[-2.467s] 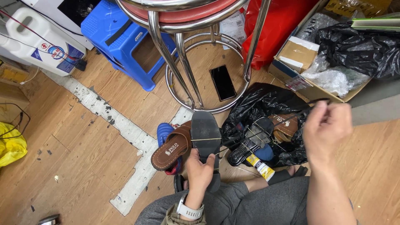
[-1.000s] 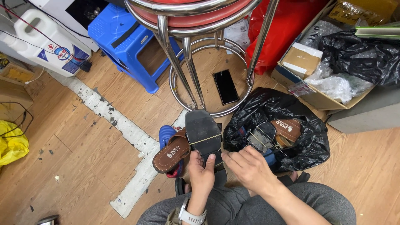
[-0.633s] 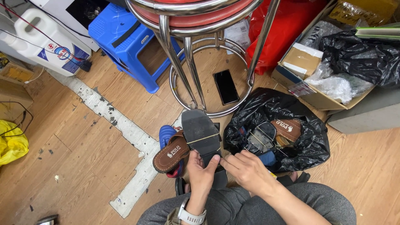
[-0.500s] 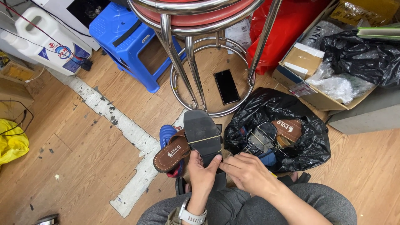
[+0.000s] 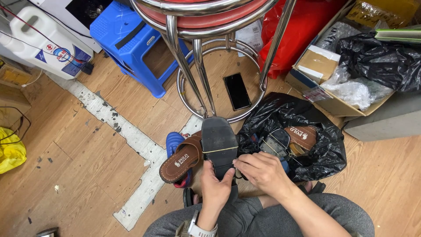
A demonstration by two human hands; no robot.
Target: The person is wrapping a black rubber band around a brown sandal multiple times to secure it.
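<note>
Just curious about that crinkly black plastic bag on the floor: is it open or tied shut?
Open. The black plastic bag gapes at its mouth, and brown leather sandals show inside it.

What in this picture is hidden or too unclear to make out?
All from the head camera:
- The upper side of the dark sandal: only its sole faces up, and the left hand and right hand cover its heel end.
- What lies deep in the black bag: folds hide all but a few sandals.
- The stool seat: cut off by the top edge.
- The phone screen: dark.
</note>
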